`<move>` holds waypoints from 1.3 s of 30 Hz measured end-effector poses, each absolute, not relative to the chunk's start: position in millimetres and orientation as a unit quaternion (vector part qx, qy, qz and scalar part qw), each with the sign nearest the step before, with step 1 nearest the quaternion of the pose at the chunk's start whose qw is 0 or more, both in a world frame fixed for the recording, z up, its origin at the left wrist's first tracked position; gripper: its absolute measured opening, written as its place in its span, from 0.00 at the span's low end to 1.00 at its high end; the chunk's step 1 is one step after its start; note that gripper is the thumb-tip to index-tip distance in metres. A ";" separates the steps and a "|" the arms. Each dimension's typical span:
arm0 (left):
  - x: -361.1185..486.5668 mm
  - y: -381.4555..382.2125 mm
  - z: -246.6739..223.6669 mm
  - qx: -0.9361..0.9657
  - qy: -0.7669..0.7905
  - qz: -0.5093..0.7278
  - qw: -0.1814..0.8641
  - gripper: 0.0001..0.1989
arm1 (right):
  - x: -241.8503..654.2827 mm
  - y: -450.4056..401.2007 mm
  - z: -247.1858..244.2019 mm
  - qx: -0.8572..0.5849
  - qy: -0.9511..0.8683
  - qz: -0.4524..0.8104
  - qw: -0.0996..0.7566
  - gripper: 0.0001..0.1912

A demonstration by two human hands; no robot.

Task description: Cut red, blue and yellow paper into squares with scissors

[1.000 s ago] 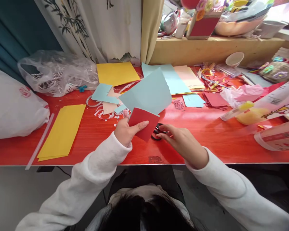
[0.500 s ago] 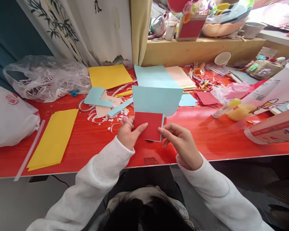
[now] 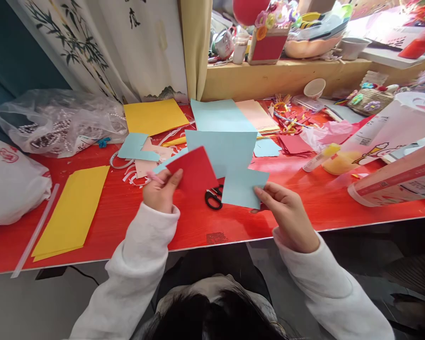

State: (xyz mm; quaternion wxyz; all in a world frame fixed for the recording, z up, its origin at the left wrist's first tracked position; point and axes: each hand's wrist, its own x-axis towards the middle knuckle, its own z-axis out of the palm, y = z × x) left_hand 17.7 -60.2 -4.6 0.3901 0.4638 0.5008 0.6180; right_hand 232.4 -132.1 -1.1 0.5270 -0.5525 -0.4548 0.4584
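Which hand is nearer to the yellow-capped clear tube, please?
Right. The right hand, pinching light-blue paper, is nearby, left of the tube; the left hand, holding red paper, is much farther left.

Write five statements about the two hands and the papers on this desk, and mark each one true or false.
1. The left hand holds a red paper. True.
2. The right hand grips the black-handled scissors. False: it holds a small pale blue piece, and the scissors lie on the desk.
3. The red paper covers the small pale blue piece. False: they are held apart, side by side.
4. Long yellow strips lie to the left of the left hand. True.
5. The stack of small red papers lies beside the white bag. False: it is on the right side, next to the pink tissue.
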 end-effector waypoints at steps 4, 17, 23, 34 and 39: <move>2.7 -46.0 -9.1 0.385 0.456 0.692 0.407 0.16 | 275.6 -133.4 12.0 -0.678 -0.507 0.235 0.478 0.12; -3.5 -41.1 -12.3 0.345 0.459 0.670 0.470 0.13 | 355.4 35.5 -12.3 -0.799 -0.501 0.031 0.332 0.14; -2.0 -42.8 -12.8 0.371 0.461 0.660 0.463 0.11 | 364.6 40.7 -39.7 -0.819 -0.480 0.044 0.311 0.12; -5.9 -41.0 -9.7 0.328 0.429 0.689 0.483 0.12 | 296.0 -13.4 4.9 -0.503 -0.695 0.239 0.455 0.31; -11.9 -38.1 -13.5 0.309 0.426 0.691 0.495 0.12 | 249.0 -40.3 26.7 -0.522 -0.707 0.143 0.455 0.15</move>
